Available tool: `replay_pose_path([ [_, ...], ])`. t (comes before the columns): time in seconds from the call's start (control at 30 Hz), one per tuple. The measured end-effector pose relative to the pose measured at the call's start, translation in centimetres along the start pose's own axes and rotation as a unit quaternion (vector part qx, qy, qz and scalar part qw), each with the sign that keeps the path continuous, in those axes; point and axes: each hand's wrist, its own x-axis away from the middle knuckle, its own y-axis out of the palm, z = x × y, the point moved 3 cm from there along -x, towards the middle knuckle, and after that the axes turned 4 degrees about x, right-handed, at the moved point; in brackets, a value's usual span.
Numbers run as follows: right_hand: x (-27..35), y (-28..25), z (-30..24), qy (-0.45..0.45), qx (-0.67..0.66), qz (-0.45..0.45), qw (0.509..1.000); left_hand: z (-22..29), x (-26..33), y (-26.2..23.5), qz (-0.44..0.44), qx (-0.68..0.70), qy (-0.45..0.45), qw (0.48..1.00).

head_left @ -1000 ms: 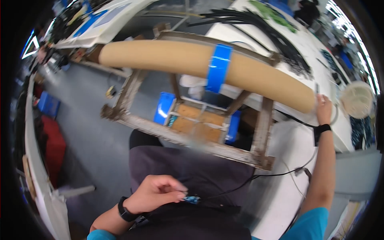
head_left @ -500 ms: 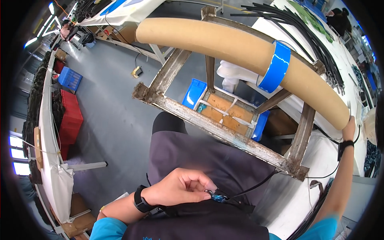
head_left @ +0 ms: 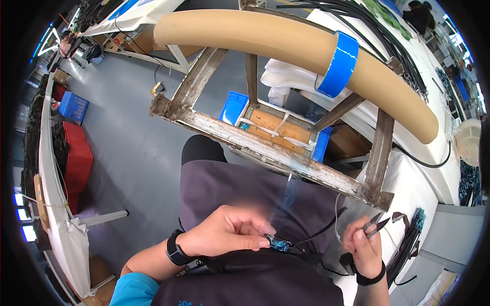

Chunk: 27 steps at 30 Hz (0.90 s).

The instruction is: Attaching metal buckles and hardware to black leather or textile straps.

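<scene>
My left hand (head_left: 222, 234) is closed in a pinch above my lap. Between thumb and fingers sits the end of a black strap, with a small ring and shiny blue wrapping (head_left: 279, 245) just past the fingertips. To the right, my right hand (head_left: 363, 250) is closed around a pair of snips (head_left: 376, 226), whose dark pointed blades stick out upward. Its fingers hide the handles. A thin black cord (head_left: 319, 233) runs from beside the blue wrapping up to the right. From the metal frame's near bar hangs a clear strip (head_left: 290, 189).
A rusty metal frame (head_left: 265, 145) stands before my knees, carrying a long cardboard tube (head_left: 245, 38) with a blue tape roll (head_left: 339, 65) around it. Black straps (head_left: 406, 250) with blue wrapping lie at right. Red bins (head_left: 76, 163) and a blue crate (head_left: 73, 106) stand at left.
My right hand has come from the tube's right end down beside my lap and now holds snips. The left hand keeps its pinch. The whole view has shifted slightly.
</scene>
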Motion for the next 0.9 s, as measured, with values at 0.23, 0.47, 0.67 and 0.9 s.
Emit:
replay_pose_path([
  [0.23, 1.1, 0.6, 2.2, -0.059, -0.055, 0.071, 0.994, 0.5, 0.2, 0.3, 0.006, -0.01, 0.024, 1.0],
  [0.47, -1.9, 4.6, -0.7, -0.073, 0.215, -0.173, 0.958, 0.3, 0.3, 0.5, -0.007, -0.025, 0.01, 1.0],
  [0.67, -3.4, 6.5, -1.4, -0.11, 0.236, -0.198, 0.945, -0.1, 0.4, 0.4, -0.012, -0.016, 0.01, 1.0],
  [0.9, -4.7, 7.5, -1.4, -0.112, 0.167, -0.232, 0.952, -0.2, 0.6, -0.2, 0.017, 0.0, 0.042, 0.999],
])
